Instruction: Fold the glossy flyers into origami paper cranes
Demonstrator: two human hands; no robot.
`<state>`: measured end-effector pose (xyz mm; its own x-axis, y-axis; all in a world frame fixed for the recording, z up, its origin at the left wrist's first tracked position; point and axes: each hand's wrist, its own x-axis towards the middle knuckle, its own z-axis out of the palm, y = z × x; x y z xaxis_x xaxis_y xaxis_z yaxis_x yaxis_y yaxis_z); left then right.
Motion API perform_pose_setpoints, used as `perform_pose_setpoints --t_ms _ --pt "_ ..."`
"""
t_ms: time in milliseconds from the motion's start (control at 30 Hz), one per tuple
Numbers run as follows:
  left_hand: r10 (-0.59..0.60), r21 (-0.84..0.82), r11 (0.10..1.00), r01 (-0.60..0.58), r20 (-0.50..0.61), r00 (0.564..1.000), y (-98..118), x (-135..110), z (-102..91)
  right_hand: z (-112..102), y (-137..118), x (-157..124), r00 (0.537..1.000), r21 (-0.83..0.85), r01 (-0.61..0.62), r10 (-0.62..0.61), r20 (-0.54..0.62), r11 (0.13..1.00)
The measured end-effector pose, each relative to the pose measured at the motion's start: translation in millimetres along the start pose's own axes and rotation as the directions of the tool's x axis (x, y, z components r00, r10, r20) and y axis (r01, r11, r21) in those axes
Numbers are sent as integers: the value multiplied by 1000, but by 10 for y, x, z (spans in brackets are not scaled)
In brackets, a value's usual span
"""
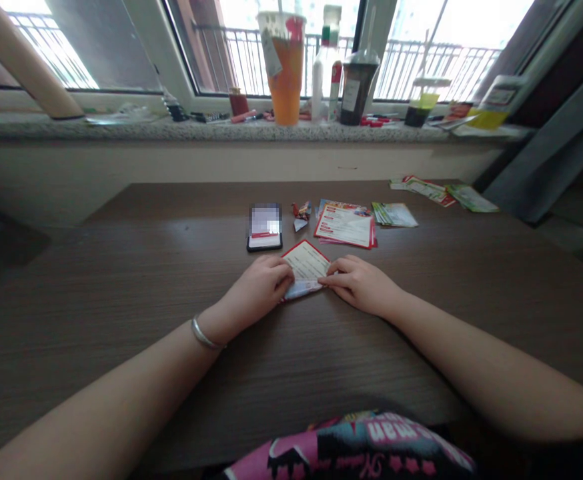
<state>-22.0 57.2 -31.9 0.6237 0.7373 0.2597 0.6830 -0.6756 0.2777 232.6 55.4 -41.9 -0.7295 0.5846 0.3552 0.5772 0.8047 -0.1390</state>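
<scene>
A white paper leaflet with a red border lies folded into a diamond shape on the dark wood-grain table. My left hand presses on its left corner, with a silver bangle on that wrist. My right hand holds its right corner, fingertips on the fold. Just above my left hand lies a smartphone with a lit, blurred screen. A small folded red-and-white paper piece and a stack of red-bordered leaflets lie beyond the hands.
A bundle of green-and-white cards and more scattered leaflets lie farther right. Beyond the table's far edge, a granite windowsill holds a large orange drink cup, bottles, a dark cup and pens. A cardboard tube leans at left.
</scene>
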Motion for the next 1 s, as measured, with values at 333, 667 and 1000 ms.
perform_pose_setpoints --t_ms 333,667,1000 --pt "18 255 966 -45 106 994 256 -57 -76 -10 -14 12 1000 -45 -24 24 3 999" --pt "24 307 950 -60 120 993 302 -46 -35 -16 17 4 998 -66 -45 47 31 997" --pt "66 401 911 -97 91 994 320 -37 -3 -20 3 9 999 -64 -40 40 -1 997"
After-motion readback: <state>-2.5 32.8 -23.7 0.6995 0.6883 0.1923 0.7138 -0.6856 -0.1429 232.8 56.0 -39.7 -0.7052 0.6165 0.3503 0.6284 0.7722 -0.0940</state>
